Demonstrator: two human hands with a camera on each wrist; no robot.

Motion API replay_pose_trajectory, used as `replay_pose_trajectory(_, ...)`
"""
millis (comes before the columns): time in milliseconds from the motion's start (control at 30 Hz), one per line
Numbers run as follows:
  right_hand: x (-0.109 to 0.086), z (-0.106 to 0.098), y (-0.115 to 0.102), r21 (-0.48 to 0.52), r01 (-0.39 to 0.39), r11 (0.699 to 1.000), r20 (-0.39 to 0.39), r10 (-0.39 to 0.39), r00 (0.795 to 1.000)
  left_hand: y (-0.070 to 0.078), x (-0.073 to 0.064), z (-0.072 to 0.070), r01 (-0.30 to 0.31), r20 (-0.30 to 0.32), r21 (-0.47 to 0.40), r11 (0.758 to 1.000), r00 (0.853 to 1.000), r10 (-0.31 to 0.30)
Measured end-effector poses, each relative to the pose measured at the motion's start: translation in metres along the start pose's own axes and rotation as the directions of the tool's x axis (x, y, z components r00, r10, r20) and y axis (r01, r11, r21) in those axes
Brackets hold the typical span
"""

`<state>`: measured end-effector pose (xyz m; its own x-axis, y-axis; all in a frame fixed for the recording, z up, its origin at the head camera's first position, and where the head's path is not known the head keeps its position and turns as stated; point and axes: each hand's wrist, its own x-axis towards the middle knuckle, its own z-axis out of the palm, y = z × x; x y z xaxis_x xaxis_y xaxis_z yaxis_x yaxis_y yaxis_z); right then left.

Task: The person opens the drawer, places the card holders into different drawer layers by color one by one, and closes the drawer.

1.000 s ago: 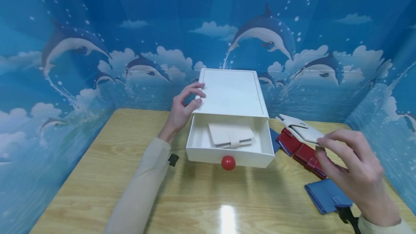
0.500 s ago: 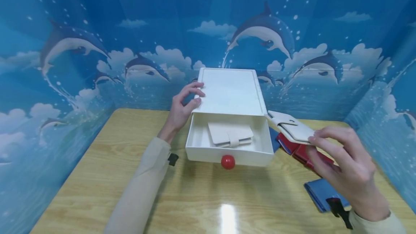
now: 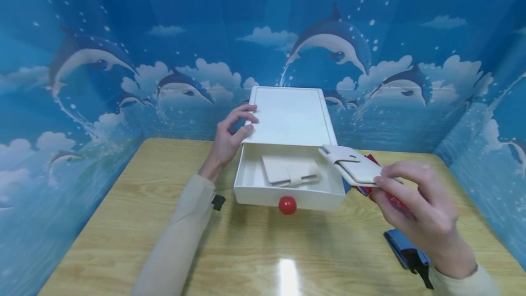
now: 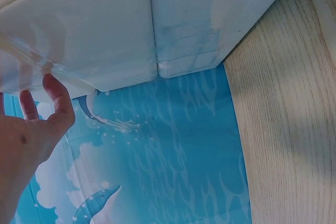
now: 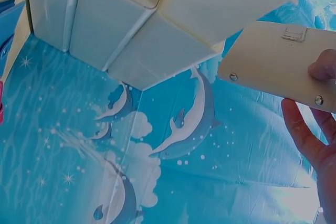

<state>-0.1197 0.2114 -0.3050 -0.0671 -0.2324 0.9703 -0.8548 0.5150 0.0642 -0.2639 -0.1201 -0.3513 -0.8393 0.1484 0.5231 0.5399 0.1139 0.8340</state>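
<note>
Right hand (image 3: 427,216) is pinching a white wallet (image 3: 358,169) by one end, hovering it at the right side of your open drawer (image 3: 255,195). Left hand (image 3: 225,143), fingers apart, is resting on the cabinet (image 3: 291,118). You're apparently stowing; next move is probably calling for lowering beside the inner wallet (image 3: 285,168).
</note>
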Motion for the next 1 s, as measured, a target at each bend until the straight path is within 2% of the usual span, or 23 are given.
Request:
replay_pose_trajectory(233,0.002,0.011,-0.006,0.071,0.041,0.997,-0.036,-0.038,0.999,0.000,0.000,-0.001,-0.006,0.006,0.004,1.000,1.000,0.005)
replay_pose_trajectory(533,0.008,0.020,-0.011,0.067,0.078,0.995,-0.006,-0.078,0.997,0.000,0.000,0.001,-0.008,0.004,-0.010,1.000,1.000,0.008)
replay_pose_trajectory(767,0.002,0.023,-0.009,0.075,0.078,0.994,0.082,-0.084,0.993,-0.001,0.000,0.001,-0.008,-0.003,-0.003,1.000,1.000,0.008)
replay_pose_trajectory(1000,0.003,0.030,-0.004,0.078,0.065,0.995,0.136,-0.076,0.988,-0.001,0.000,0.000,-0.010,0.001,-0.014,1.000,1.000,0.010)
